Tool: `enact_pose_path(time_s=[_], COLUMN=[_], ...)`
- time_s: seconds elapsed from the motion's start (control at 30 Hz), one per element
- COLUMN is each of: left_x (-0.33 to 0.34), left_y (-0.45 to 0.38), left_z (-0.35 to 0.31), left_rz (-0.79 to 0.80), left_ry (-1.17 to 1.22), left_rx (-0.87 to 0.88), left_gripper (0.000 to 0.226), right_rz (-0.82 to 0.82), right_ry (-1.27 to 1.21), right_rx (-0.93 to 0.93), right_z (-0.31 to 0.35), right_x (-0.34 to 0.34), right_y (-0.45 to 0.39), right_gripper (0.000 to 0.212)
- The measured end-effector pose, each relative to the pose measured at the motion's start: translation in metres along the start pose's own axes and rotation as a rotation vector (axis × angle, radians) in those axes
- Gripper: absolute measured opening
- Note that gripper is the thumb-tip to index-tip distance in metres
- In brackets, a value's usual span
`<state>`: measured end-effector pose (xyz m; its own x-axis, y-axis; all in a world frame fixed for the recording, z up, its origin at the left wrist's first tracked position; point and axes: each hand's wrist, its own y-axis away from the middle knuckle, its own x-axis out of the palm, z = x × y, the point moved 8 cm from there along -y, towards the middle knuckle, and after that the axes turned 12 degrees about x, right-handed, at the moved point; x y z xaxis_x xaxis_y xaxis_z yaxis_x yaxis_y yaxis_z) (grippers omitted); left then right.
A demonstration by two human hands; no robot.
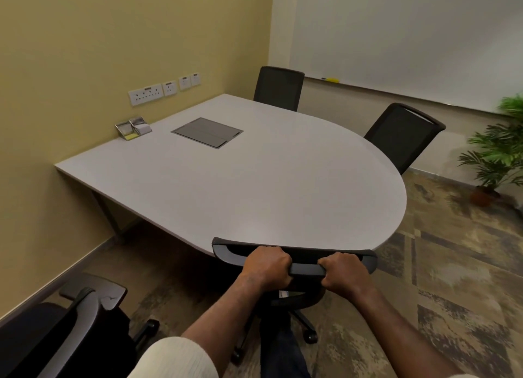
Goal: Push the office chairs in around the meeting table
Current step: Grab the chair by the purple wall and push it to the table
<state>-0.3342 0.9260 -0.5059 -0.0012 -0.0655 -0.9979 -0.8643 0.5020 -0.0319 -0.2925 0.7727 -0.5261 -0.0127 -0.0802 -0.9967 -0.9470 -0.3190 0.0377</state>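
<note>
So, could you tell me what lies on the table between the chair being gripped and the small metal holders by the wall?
In the head view, only the grey hatch set into the table lies roughly between the gripped chair and the metal holders; the rest is bare.

Both hands (302,268) on chair back (307,270)

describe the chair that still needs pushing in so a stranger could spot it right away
Start at the white meeting table against the yellow wall. At the frame's bottom left, away from the table edge, stands a black office chair. Unlike the two tucked at the far side and the one under both hands, nobody touches it.
</note>
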Motion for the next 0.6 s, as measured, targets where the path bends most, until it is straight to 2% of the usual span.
enact_pose_path(time_s=[0.23, 0.4, 0.6], left_x=[-0.002, 0.004, 0.006], left_y=[0.0, 0.0, 0.0], left_z=[0.001, 0.003, 0.009], left_rz=[0.061, 0.102, 0.134], left_ry=[0.034, 0.036, 0.109], left_rx=[-0.015, -0.029, -0.099], left_gripper=[0.017, 0.026, 0.018], right_rz=[0.101, 0.161, 0.202], right_ry=[0.025, -0.002, -0.035], right_rx=[-0.019, -0.002, -0.024], right_z=[0.003, 0.004, 0.003], right_x=[-0.007, -0.006, -0.01], right_y=[0.0, 0.001, 0.0], right_gripper=[0.026, 0.027, 0.029])
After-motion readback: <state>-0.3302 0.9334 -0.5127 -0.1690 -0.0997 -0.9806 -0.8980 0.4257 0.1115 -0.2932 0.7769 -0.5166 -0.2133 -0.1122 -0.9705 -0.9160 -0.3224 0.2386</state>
